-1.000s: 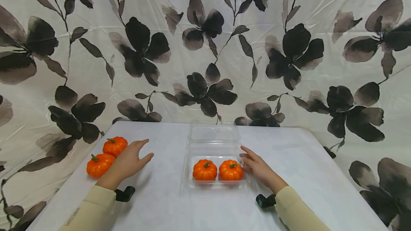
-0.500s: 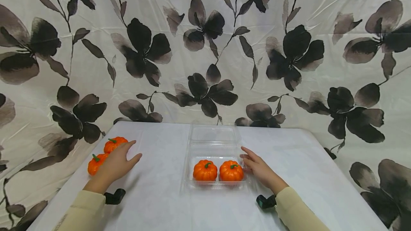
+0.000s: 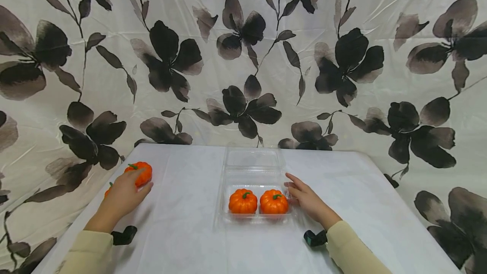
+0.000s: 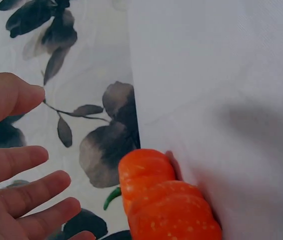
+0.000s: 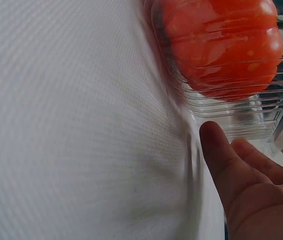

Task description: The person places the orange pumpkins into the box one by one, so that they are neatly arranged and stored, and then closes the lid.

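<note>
My left hand (image 3: 122,198) hovers over two small orange pumpkins at the table's left side, fingers apart and extended. The rear pumpkin (image 3: 144,175) shows past its fingers; the nearer pumpkin (image 3: 108,191) is mostly hidden behind the hand. In the left wrist view the fingers (image 4: 36,192) are spread, with a gap to the pumpkins (image 4: 176,215). A clear plastic clamshell box (image 3: 251,179) lies with its lid back, holding a left pumpkin (image 3: 242,201) and a right pumpkin (image 3: 274,202) side by side. My right hand (image 3: 309,203) rests at the box's right wall, fingers extended.
A white cloth covers the table (image 3: 182,240). The clear lid (image 3: 254,158) reaches to the table's back edge. Behind hangs a floral curtain (image 3: 243,54). Dark wrist cameras (image 3: 124,236) stick out below both hands.
My left hand has moved left and down over the two loose pumpkins, covering most of the nearer one. The right hand and the box have stayed put.
</note>
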Demonstrator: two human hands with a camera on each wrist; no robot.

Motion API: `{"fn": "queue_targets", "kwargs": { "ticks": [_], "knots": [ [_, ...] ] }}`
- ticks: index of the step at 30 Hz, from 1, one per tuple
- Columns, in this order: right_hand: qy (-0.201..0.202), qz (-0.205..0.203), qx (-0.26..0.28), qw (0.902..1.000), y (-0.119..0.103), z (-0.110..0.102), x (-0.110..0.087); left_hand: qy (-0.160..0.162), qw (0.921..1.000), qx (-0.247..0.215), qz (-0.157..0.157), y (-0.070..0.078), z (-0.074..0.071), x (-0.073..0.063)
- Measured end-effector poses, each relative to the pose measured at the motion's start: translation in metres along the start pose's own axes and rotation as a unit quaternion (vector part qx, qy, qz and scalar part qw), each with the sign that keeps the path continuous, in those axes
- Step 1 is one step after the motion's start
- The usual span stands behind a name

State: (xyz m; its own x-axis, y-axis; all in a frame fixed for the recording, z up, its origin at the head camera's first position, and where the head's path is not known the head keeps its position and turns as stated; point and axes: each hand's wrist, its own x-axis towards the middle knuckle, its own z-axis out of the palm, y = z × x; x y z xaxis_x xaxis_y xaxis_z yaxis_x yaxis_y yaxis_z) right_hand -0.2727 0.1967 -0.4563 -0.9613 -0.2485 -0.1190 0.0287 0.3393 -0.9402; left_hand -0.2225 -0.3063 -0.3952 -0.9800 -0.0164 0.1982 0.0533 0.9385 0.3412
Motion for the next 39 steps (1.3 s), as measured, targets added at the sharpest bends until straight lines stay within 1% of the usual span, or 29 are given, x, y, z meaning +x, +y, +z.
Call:
{"fn": "queue_targets", "kwargs": {
  "ticks": [4,8,13,16,18,23,30,35,39],
  "knots": [
    [0.008,0.003,-0.001,1.0,0.001,0.001,0.002,0.019,0.9997,0.007,-0.009,-0.008,0.004,0.0],
    [0.009,0.001,-0.001,1.0,0.001,0.001,0.002,0.048,0.9987,0.007,-0.015,-0.014,0.006,-0.003],
    [0.004,0.005,-0.007,1.0,-0.001,0.001,0.0,0.067,0.9965,-0.002,-0.05,-0.02,0.004,-0.007],
    [0.002,0.008,-0.014,0.9999,-0.002,0.0,-0.001,0.06,0.9947,-0.008,-0.083,-0.022,0.002,-0.007],
    [0.001,0.009,-0.016,0.9998,-0.002,-0.001,-0.002,0.05,0.993,-0.008,-0.106,-0.023,0.001,-0.007],
    [-0.001,0.009,-0.012,0.9999,-0.003,0.0,-0.002,0.033,0.9882,-0.011,-0.149,-0.029,0.001,-0.007],
    [0.003,0.008,-0.002,1.0,-0.002,0.002,-0.001,0.013,0.9804,-0.026,-0.195,-0.036,0.002,-0.006],
    [0.0,0.006,-0.003,1.0,-0.002,0.001,-0.001,-0.005,0.9727,-0.04,-0.229,-0.042,0.001,-0.003],
    [-0.001,0.005,-0.002,1.0,-0.001,0.001,-0.001,-0.013,0.9695,-0.049,-0.24,-0.046,0.001,-0.002]
  ]
}}
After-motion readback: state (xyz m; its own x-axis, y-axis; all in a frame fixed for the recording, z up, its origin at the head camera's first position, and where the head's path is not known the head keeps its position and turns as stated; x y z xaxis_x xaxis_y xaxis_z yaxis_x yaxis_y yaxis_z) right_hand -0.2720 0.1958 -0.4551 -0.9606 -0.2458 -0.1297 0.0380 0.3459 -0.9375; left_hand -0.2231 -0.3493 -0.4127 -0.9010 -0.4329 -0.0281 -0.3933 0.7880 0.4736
